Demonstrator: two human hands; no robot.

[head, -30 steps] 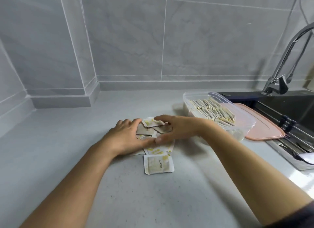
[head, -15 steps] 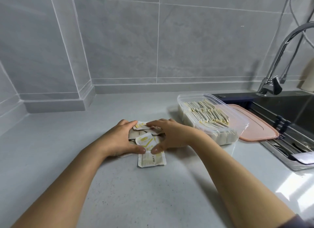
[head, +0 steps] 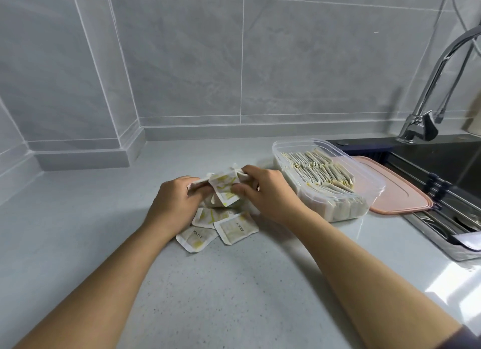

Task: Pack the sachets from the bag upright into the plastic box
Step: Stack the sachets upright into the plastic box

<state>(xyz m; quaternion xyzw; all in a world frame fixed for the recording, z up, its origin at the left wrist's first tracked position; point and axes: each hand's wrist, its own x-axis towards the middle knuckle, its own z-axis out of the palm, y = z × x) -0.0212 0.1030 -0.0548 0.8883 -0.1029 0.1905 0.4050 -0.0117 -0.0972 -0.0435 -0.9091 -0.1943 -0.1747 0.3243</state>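
**Squaring a handful before packing.** A bundle (head: pixel 223 190) of small, flat white-and-yellow paper packets is shown just above the pale grey speckled tabletop (head: pixel 234 283). It is gripped from 9 o'clock by the left hand (head: pixel 174 205) and from 3 o'clock by the right hand (head: pixel 268 192), and the fingers (head: pixel 246 170) of both hands are curled round it. Its packets sit at differing angles. Several loose sachets (head: pixel 229 229) lie flat and overlapping on the tabletop at 6 o'clock of the bundle. The clear rectangular plastic box (head: pixel 374 190) stands near, at 2 o'clock of the hands, and is largely filled with rows of packed sachets (head: pixel 320 171) set on edge. Where room remains in it cannot be told. A flat pink lid (head: pixel 400 192) lies at 3 o'clock of the box. The step in hand is judged to be the squaring of the bundle. The lower edges are best tapped level on the tabletop and the faces aligned. The grip should be kept firm so that the packets do not fan out. The bundle should be lowered on edge into the box.
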